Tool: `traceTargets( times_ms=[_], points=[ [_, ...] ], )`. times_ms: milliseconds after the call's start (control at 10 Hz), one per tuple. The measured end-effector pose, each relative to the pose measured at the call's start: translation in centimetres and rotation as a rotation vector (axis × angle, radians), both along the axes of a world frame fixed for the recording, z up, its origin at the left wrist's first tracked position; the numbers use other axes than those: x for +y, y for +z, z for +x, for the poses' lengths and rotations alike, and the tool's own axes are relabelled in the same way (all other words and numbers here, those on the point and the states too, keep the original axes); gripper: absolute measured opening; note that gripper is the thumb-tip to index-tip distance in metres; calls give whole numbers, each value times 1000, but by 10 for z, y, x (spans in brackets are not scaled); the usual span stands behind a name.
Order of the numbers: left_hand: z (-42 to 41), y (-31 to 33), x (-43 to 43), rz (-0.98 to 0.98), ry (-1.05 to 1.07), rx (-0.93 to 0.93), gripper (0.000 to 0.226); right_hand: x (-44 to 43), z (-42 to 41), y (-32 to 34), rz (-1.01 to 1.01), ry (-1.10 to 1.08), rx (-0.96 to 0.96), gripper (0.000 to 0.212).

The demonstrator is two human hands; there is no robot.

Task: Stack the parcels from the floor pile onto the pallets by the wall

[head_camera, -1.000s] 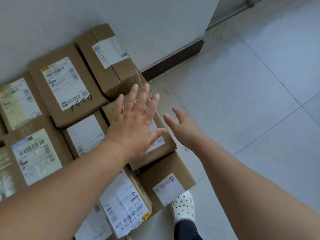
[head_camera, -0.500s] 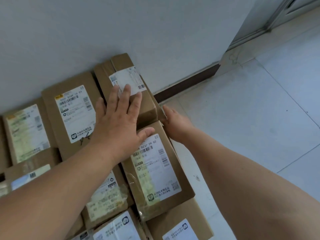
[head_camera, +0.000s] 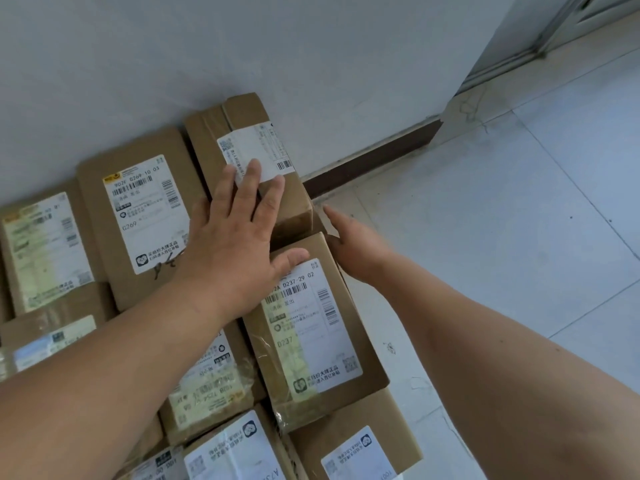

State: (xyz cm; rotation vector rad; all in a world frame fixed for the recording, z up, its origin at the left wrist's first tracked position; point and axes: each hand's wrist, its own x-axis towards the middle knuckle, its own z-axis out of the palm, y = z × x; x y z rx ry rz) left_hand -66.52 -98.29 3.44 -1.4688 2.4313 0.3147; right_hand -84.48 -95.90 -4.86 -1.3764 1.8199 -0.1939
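Our left hand [head_camera: 235, 244] lies flat with its fingers straight and spread on the taped parcel [head_camera: 242, 133] against the wall [head_camera: 311, 64], thumb on the D237 parcel [head_camera: 311, 341] just in front. Our right hand [head_camera: 353, 244], fingers straight, sits at that parcel's far right edge, above the tiled floor [head_camera: 519, 237].

Pale tiled floor [head_camera: 502, 244], a bit scuffed, dark baseboard [head_camera: 374, 161] along the wall [head_camera: 242, 46]. Brown labelled parcels [head_camera: 145, 216] sit packed edge to edge against it (can't see what's underneath them).
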Motion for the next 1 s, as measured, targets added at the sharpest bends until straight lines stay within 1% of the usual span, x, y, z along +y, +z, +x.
traceTargets(
  times_ms=[100,200,300,500,600,700,800,900,1000],
  points=[
    [-1,6,11,-2,21,13,96,19,-5,9,-4,-34,-12,62],
    [1,8,40,-9,-6,52,92,49,-12,16,19,-29,4,61],
    [6,6,74,24,-81,86,90,86,-18,22,59,-39,19,59],
    [4,17,127,158,-159,-32,87,170,-20,34,129,-91,10,56],
    [4,18,148,142,-249,-79,88,210,-15,35,193,-89,21,54],
    [4,14,161,141,-292,-144,86,240,-3,31,266,-121,29,52],
    [8,5,167,166,-281,-187,86,254,16,25,311,-179,-12,44],
    [11,3,167,172,-286,-201,86,260,32,22,270,-213,-18,37],
    [9,10,166,160,-290,-174,87,261,36,26,249,-260,8,40]
  ],
)
